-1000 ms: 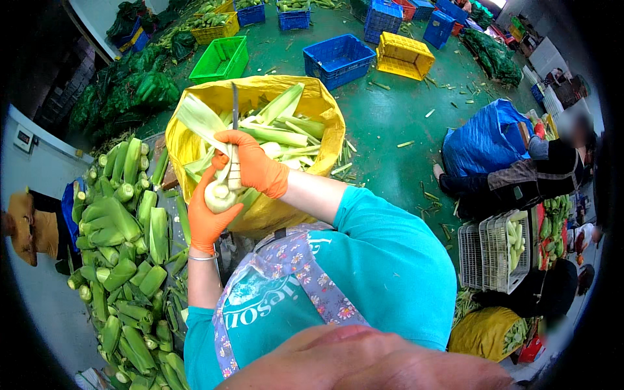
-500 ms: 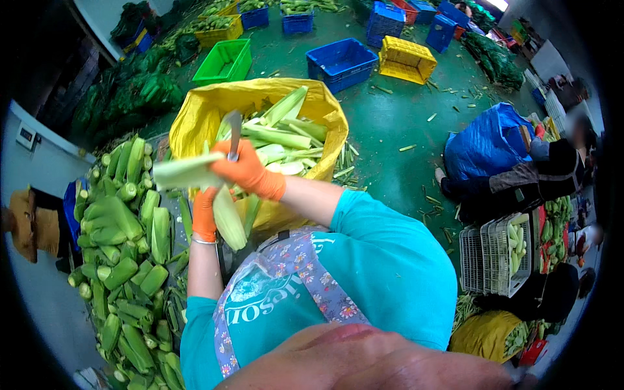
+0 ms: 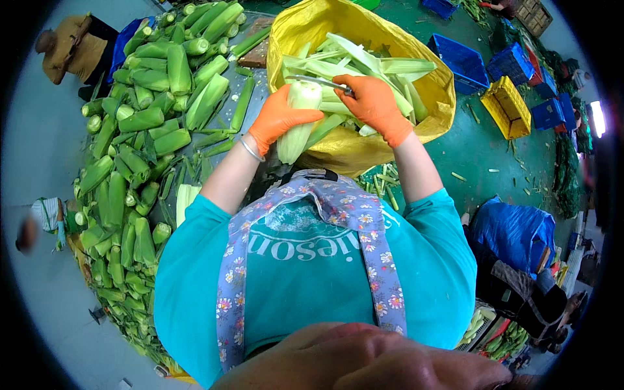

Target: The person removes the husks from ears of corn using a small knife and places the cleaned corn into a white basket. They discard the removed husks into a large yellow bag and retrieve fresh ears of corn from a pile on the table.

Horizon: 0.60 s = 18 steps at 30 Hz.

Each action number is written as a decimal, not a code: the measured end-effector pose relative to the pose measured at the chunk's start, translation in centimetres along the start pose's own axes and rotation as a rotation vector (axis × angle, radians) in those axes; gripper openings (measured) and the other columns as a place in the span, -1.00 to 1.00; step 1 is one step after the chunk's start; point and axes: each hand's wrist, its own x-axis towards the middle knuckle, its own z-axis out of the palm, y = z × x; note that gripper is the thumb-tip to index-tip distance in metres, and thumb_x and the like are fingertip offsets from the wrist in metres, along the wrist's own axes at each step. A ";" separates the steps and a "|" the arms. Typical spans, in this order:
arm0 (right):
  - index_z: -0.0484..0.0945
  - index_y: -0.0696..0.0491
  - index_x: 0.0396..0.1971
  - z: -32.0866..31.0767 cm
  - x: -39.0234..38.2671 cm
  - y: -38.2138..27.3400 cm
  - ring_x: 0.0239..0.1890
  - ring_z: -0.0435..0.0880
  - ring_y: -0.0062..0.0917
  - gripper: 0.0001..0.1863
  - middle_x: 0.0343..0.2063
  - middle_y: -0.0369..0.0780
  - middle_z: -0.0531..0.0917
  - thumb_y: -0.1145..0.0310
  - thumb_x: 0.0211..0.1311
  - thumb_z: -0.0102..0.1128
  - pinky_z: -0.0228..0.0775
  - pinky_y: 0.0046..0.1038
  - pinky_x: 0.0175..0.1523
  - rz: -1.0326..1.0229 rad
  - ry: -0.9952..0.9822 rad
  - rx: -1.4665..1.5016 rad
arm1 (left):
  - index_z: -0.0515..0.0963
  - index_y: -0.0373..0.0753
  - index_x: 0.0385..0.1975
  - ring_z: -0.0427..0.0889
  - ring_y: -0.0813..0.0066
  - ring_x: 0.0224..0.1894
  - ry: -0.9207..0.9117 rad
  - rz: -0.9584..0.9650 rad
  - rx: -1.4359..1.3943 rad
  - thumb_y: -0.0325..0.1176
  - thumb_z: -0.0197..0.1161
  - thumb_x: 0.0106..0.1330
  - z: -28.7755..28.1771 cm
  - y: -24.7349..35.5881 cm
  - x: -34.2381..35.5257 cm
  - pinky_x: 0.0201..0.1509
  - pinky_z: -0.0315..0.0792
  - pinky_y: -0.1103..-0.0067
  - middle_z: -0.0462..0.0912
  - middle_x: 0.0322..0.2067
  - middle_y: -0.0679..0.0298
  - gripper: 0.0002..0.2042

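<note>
My left hand [image 3: 276, 119], in an orange glove, is closed round a pale, partly husked ear of corn [image 3: 296, 136] held upright over the front of an open yellow sack [image 3: 434, 133]. My right hand [image 3: 374, 110], also gloved, grips a knife [image 3: 312, 80] whose blade lies across the cut top of the ear. Loose pale husks [image 3: 406, 65] fill the sack. To my left is a large pile of green unhusked corn [image 3: 149, 120] on a metal surface [image 3: 247, 104].
Blue crates [image 3: 458, 62] and a yellow crate [image 3: 507, 110] stand on the green floor beyond the sack. A blue bag [image 3: 507, 227] and a co-worker in dark clothing [image 3: 526, 305] are at the right. A person in brown [image 3: 75, 42] is at the upper left.
My view has swung round, bringing more of the corn pile into sight. The husk piece by my right hand is gone; the knife now lies crosswise on the ear instead of pointing away.
</note>
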 end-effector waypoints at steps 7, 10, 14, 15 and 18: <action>0.58 -0.10 -0.12 1.5 -1.5 -1.1 -0.44 0.62 -0.30 -0.70 -0.55 -0.26 0.62 0.35 0.09 0.27 0.42 -0.22 -0.36 -0.107 0.164 -0.271 | 0.55 -0.28 0.02 0.62 0.57 -0.16 -0.029 -0.006 -0.028 -0.28 0.58 -0.05 0.8 1.0 0.0 -0.05 0.52 0.59 0.67 -0.16 0.29 -0.42; 0.57 -0.07 -0.11 1.3 -1.6 -2.4 -0.43 0.60 -0.33 -0.64 -0.54 -0.29 0.58 0.39 0.01 0.28 0.41 -0.25 -0.35 -0.137 0.193 -0.358 | 0.55 -0.28 0.00 0.61 0.58 -0.15 -0.050 0.002 -0.011 -0.25 0.58 -0.05 1.4 1.1 -0.2 -0.05 0.52 0.58 0.68 -0.17 0.30 -0.43; 0.56 -0.04 -0.08 1.9 -1.5 -1.5 -0.42 0.56 -0.36 -0.55 -0.53 -0.32 0.53 0.41 -0.09 0.31 0.40 -0.30 -0.33 -0.232 0.324 -0.422 | 0.57 -0.26 -0.03 0.61 0.57 -0.16 -0.025 0.046 -0.002 -0.24 0.57 -0.05 2.1 0.8 -0.1 -0.04 0.50 0.56 0.68 -0.18 0.31 -0.46; 0.56 -0.04 -0.08 2.2 -1.5 -0.9 -0.42 0.56 -0.36 -0.55 -0.53 -0.32 0.53 0.41 -0.09 0.31 0.40 -0.30 -0.33 -0.230 0.325 -0.424 | 0.57 -0.26 -0.03 0.61 0.57 -0.16 -0.027 0.046 -0.002 -0.24 0.57 -0.05 2.2 1.0 -0.1 -0.04 0.50 0.56 0.68 -0.18 0.31 -0.46; 0.55 -0.05 -0.06 2.4 -1.4 0.2 -0.42 0.56 -0.37 -0.52 -0.54 -0.31 0.53 0.44 -0.10 0.31 0.39 -0.30 -0.34 -0.202 0.321 -0.434 | 0.57 -0.25 -0.03 0.62 0.56 -0.16 -0.050 0.073 0.021 -0.25 0.56 -0.05 2.4 1.4 -0.1 -0.04 0.50 0.56 0.69 -0.18 0.30 -0.46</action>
